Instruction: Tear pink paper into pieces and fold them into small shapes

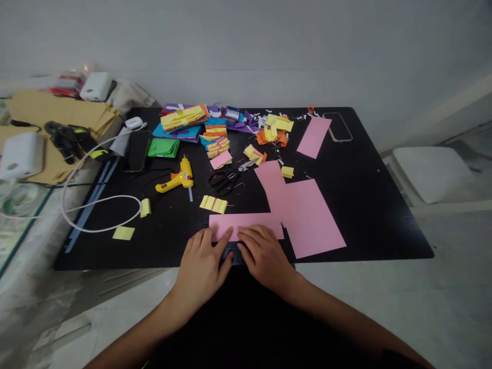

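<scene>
A long, flat rectangle of pink paper [246, 220] lies near the front edge of a black table with a faintly grained top [376, 210], directly before the seated or standing wearer; both bare hands rest on its near side. The left hand [202, 260] lies palm down, its index finger reaching forward onto the pink and its thumb spread well away, near the table's edge; the right hand [266, 256] lies palm down too, fingers close together on the paper, thumb apart from them; neither hand appears clamped on anything, and the fingertips seem simply to lie on the sheet.

The paper looks matt and light, stiff enough to stay flat yet soft enough to take a crease; it would probably slide easily on the smooth table if left loose, and could tear or kink under a hard pull. Flat fingertips spread along it should steady it best; for lifting, the bare short ends or the long far edge offer a pinch between thumb and finger.

Just right of it, a large, slanted pink paper sheet [317, 220] lies next to a narrower pink paper piece [271, 184]; beyond the strip sit a pleated yellow paper strip with a pink line [213, 204], black-handled metal scissors [230, 180] and a yellow plastic glue gun [177, 179].
</scene>
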The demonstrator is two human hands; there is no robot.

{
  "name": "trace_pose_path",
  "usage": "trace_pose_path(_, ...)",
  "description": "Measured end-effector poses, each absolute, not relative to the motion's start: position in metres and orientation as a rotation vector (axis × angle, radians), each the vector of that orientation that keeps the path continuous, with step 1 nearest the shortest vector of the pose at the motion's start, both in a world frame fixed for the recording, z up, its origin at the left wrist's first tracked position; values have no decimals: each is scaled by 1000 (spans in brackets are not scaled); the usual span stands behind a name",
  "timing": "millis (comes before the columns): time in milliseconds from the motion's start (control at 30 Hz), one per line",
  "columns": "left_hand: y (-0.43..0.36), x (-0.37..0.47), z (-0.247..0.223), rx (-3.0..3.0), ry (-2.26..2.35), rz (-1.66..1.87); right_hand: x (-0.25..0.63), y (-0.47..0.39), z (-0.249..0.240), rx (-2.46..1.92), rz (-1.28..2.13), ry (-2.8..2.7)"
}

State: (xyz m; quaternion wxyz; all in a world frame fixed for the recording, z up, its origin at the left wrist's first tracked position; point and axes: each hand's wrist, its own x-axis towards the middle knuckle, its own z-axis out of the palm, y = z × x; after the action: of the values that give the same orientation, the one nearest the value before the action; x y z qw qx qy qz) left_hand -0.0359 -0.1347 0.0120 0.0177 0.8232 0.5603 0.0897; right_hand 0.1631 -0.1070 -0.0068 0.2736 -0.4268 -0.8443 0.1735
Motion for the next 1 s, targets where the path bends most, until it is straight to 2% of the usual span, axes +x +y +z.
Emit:
trace_pose_path(500,-132,-40,14,2496,1732,265,220,-109,-6,-1311,273,-2177)
trace_pose_path(1000,-135,-69,11,2497,1851,319,220,-103,-2,-1333,214,-2188)
